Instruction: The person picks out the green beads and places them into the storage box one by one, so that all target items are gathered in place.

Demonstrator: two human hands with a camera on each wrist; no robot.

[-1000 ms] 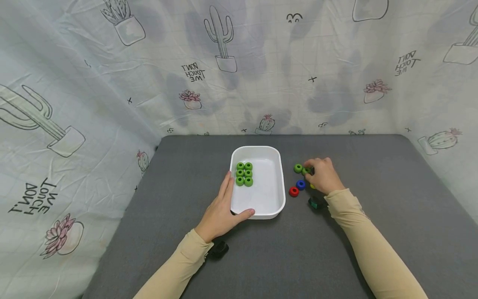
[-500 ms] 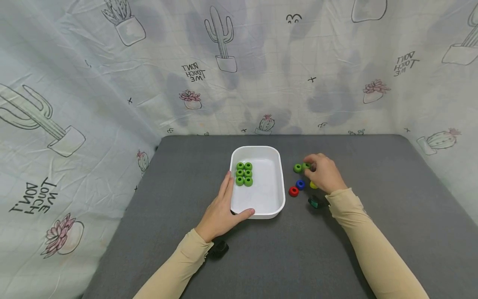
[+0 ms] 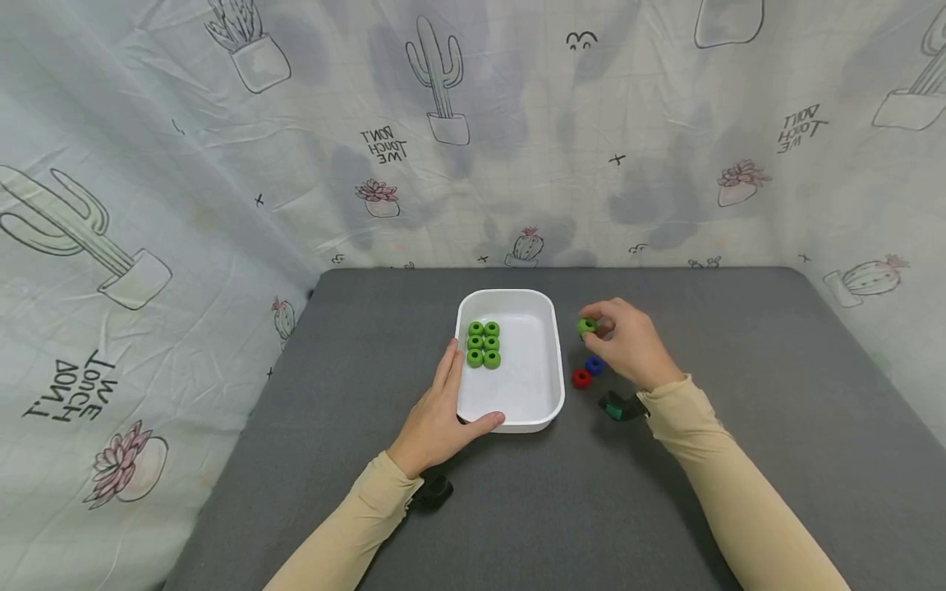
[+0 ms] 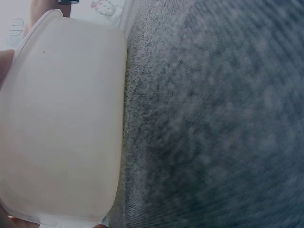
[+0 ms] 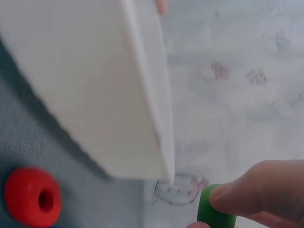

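Note:
A white tray (image 3: 543, 361) holds several green beads (image 3: 491, 343) in two columns along its left side. My left hand (image 3: 436, 419) rests on it, fingers straight along the left outer wall and thumb on the near rim; in the left wrist view the tray (image 4: 61, 118) shows its outer wall. To the right of the tray, my right hand (image 3: 628, 341) pinches a green bead (image 3: 587, 326) between thumb and fingers. The right wrist view shows this green bead (image 5: 214, 209) under the thumb. Whether another green bead sits below it, I cannot tell.
A red bead (image 3: 581, 378) and a blue bead (image 3: 594, 365) lie on the grey tabletop (image 3: 517, 509), just right of the tray. A patterned curtain (image 3: 517, 164) hangs behind the table. Black wrist cameras sit under both wrists.
My right hand has picked up the green bead and moved left with it, over where another green bead lay. The yellow bead is now out of sight. My left hand stays put.

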